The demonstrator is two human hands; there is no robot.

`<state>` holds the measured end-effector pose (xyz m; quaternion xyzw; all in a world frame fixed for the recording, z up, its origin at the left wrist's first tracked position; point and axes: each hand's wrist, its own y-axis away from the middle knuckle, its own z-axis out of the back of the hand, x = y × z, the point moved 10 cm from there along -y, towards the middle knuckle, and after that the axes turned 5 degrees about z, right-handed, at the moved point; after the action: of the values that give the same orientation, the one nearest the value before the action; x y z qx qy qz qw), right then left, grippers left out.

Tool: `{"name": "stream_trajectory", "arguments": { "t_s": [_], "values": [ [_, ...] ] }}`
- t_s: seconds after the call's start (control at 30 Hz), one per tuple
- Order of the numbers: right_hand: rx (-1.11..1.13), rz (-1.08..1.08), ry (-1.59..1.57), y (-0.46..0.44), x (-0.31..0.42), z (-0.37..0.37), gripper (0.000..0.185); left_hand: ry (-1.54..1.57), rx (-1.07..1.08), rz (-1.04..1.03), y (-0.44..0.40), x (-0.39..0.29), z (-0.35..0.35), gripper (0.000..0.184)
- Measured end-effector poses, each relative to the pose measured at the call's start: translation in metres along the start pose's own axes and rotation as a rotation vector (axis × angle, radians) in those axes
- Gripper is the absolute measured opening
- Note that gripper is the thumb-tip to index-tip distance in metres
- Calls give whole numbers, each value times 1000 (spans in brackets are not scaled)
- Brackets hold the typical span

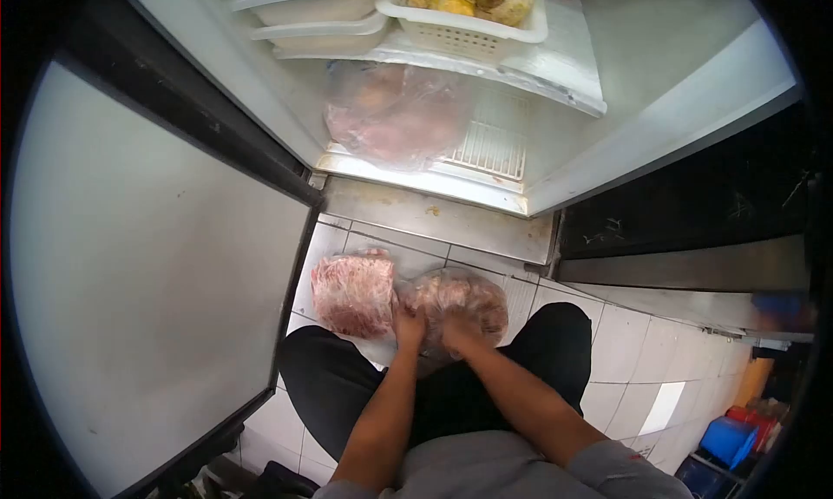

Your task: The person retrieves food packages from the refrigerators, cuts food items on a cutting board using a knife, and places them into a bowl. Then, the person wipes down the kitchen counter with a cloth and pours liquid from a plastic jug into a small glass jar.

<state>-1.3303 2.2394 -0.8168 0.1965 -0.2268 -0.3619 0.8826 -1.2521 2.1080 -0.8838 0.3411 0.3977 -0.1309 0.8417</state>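
Two clear plastic bags of meat rest on the tiled floor in front of an opened fridge. The left one is a squarish block of pink, marbled meat. Beside it lies a rounder bag of browner meat. My left hand is between the two bags, touching the near left side of the round one, its fingers partly hidden. My right hand is at the near side of the round bag, smeared by motion. Inside the fridge, a large bag of pale pink meat sits at the bottom left.
The fridge door stands open on the left. A shelf above holds a white basket of yellowish items and lidded containers. A metal sill edges the fridge. A blue bin is at the lower right.
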Motion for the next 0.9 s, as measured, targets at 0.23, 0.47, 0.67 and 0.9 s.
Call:
{"name": "stream_trajectory", "arguments": {
  "t_s": [0.23, 0.47, 0.67, 0.9],
  "values": [
    [-130, 24, 89, 8, -2, -17, 34, -61, 58, 67, -5, 14, -22, 74],
    [71, 26, -123, -8, -8, -2, 25, 19, 76, 168, -6, 16, -15, 63],
    [-95, 100, -397, 3, 2, 64, 11, 240, -26, 205, -29, 99, 8, 39],
    [-364, 279, -987, 55, 17, 241, 15, 1365, 370, 512, 127, -149, 55, 69]
  ]
}}
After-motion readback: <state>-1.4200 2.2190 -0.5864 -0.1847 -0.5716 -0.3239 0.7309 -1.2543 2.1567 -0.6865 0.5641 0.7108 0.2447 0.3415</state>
